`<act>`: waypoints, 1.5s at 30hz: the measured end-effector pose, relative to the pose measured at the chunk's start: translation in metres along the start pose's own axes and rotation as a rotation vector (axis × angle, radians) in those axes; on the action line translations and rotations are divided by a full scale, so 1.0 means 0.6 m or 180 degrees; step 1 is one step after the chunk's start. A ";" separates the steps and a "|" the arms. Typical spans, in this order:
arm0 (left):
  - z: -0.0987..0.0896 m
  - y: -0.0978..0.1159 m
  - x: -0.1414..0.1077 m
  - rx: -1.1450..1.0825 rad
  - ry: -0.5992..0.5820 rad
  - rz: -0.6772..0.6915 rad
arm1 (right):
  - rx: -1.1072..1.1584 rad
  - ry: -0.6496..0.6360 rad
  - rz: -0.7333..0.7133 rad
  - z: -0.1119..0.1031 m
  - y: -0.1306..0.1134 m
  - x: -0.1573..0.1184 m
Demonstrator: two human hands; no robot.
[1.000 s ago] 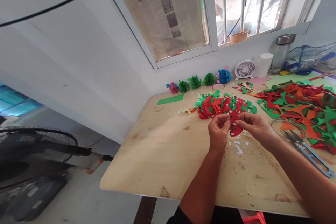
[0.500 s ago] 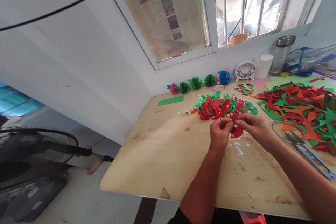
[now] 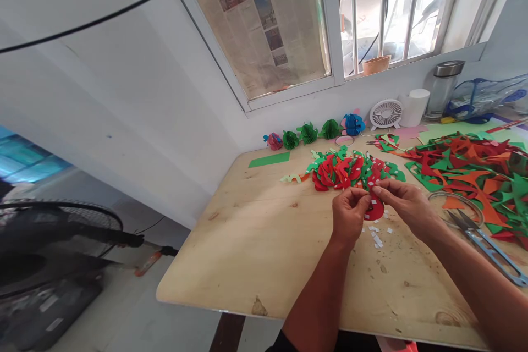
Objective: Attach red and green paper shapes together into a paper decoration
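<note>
Between my hands is a red paper cutout (image 3: 375,213) dotted with small white squares. My left hand (image 3: 348,212) pinches its left edge with thumb and forefinger. From the other side, my right hand (image 3: 402,201) has thumb and fingertips closed on the upper part of it. Right behind them lies a heap of red and green paper cutouts (image 3: 342,170), many with white squares on them. Loose white squares (image 3: 377,241) are scattered on the wooden table just below my fingers.
Thread snips (image 3: 487,245) and a clear tape roll (image 3: 478,209) lie right of my hands, beside a large pile of paper scraps (image 3: 474,176). Folded paper figures (image 3: 308,132), a small white fan (image 3: 386,114) and a glass bottle (image 3: 443,91) line the wall. A green strip (image 3: 269,160) lies at left.
My fingers have shifted slightly on the red paper cutout, and more of its lower part shows now. The view has moved a little; the heap and scraps look the same.
</note>
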State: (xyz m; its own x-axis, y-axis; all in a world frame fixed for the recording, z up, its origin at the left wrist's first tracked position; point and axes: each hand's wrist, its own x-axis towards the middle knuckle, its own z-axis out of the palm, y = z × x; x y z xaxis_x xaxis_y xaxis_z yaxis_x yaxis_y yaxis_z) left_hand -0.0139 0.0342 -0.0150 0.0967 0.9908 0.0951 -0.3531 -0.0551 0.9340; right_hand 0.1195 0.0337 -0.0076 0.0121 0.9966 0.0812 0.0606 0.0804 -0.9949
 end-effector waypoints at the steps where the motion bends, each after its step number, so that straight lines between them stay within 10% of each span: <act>1: 0.000 -0.001 -0.001 0.0031 -0.0021 0.0022 | 0.0001 0.0037 0.0000 0.001 0.000 0.000; 17: 0.004 0.003 -0.002 -0.0107 0.0072 0.0064 | -0.0464 -0.0075 -0.0460 0.006 -0.010 -0.006; 32: 0.005 0.009 -0.001 -0.0085 0.0623 0.0211 | -0.2861 0.0516 -0.2291 0.013 0.001 -0.008; 45: 0.002 0.011 0.006 -0.0730 0.0724 -0.0270 | -0.2844 0.0318 -0.1998 0.013 -0.002 -0.010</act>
State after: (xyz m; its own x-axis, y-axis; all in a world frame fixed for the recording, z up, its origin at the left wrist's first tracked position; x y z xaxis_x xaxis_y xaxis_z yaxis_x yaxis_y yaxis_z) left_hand -0.0146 0.0370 -0.0080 -0.0663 0.9943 -0.0831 -0.5553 0.0324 0.8310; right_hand 0.1116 0.0276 -0.0073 -0.1954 0.7734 0.6031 0.7855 0.4917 -0.3760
